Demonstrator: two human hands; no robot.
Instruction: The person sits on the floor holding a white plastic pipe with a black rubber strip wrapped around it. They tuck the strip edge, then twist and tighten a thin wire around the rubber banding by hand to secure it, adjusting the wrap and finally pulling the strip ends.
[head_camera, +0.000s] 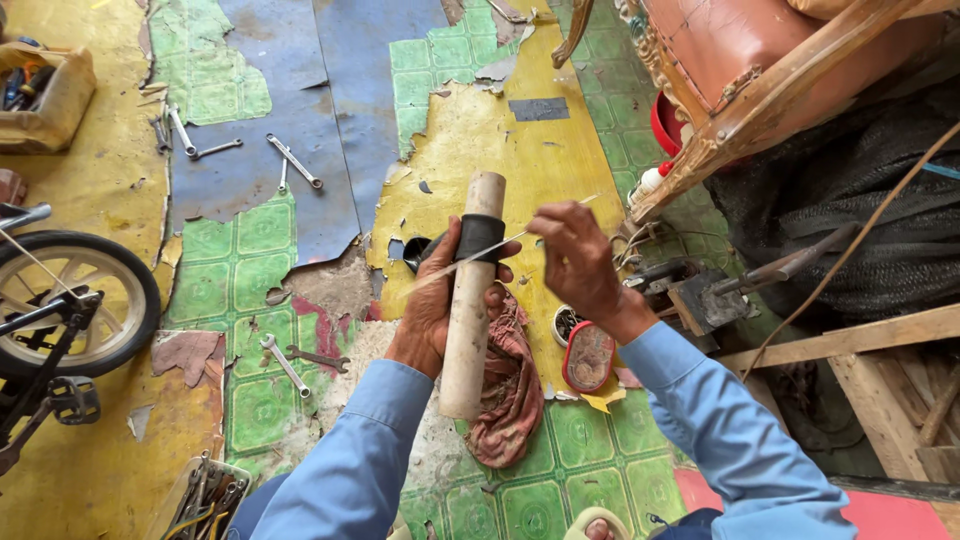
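Above the worn floor, your left hand (432, 310) grips the wooden cylinder (470, 300) upright; your right hand (578, 262) pinches a thin strip (480, 252) across its black band (479, 236). Slack pinch likely lets the strip slip.

I see oval red tin (588, 357) on floor, frame centre-right; white squeeze bottle, red cap (650, 181), upper right; tan cardboard box (55, 100) with tools, upper left.
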